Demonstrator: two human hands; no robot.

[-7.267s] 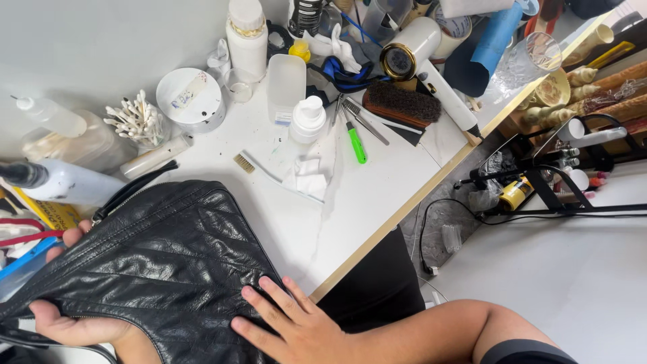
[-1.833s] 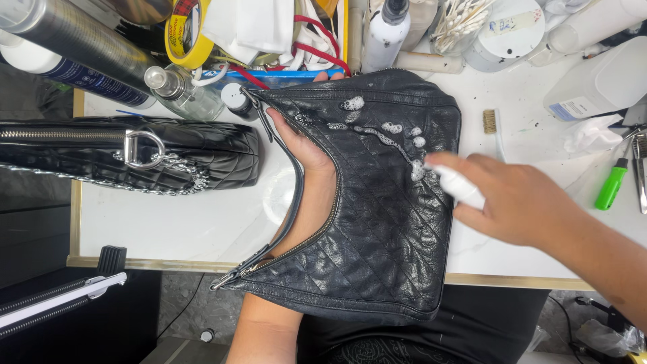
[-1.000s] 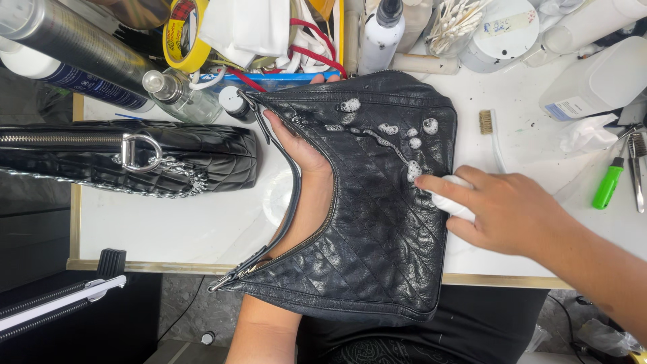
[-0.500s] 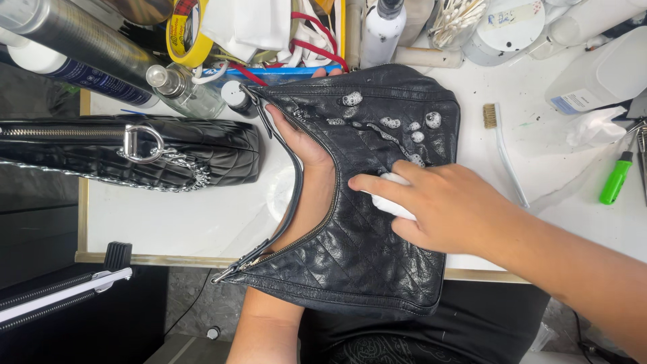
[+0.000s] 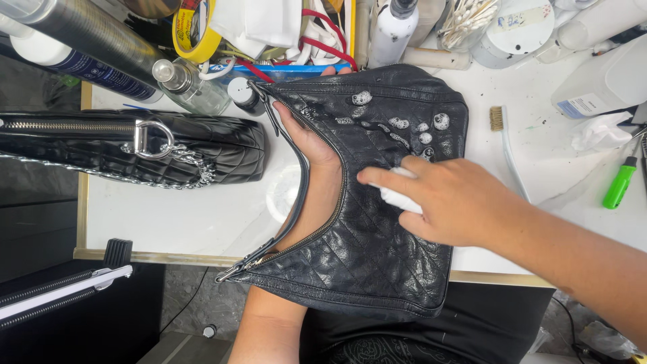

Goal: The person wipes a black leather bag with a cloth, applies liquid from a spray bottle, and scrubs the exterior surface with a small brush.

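Under the right hand (image 5: 451, 202), its grip pinching a white cloth (image 5: 399, 199), lies the black bag (image 5: 377, 256).

The handbag (image 5: 377, 222) is black leather with a quilted diamond pattern, dotted with white foam blobs (image 5: 397, 123). The pad (image 5: 399, 197) pressed on it is white. A second bag (image 5: 128, 148) is glossy black, also quilted, with silver chain and ring. The table (image 5: 182, 216) is white with a pale wooden edge. The marker (image 5: 620, 183) is bright green; the tape roll (image 5: 192, 34) looks yellow.
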